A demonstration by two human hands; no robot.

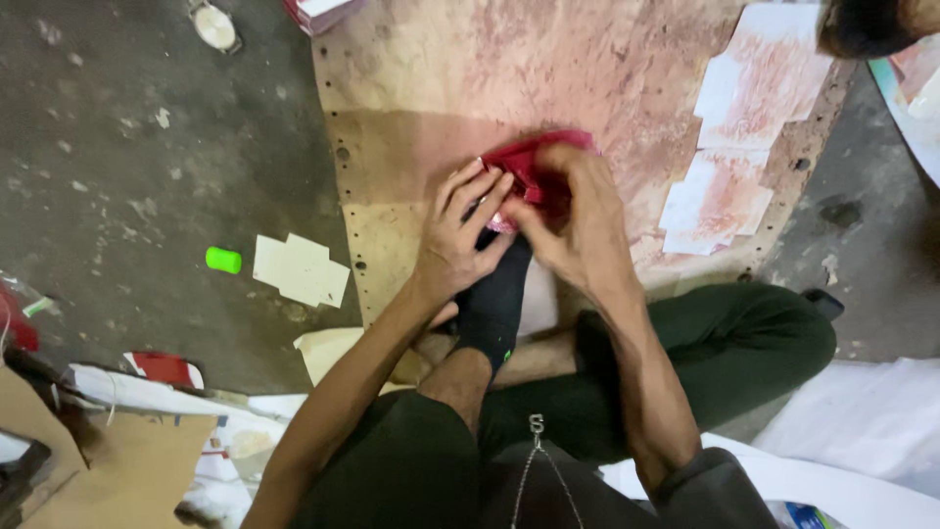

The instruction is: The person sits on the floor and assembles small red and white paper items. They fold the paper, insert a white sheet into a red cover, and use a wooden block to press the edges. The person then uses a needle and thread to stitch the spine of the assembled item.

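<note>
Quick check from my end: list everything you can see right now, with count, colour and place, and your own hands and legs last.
red piece: one, red, on the board under both hands
board: one, tan stained pink, on the floor ahead
paper sheets: several, white stained pink, board's right side
green cap: one, bright green, floor at left
cream card pieces: a few, cream, floor beside the cap
round lid: one, whitish, floor top left
left hand: on the red piece
right hand: on the red piece
black sock: one, on the foot below the hands

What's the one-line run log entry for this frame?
left hand: on red piece | right hand: pressing red piece | surface: stained board | seated on floor
</note>
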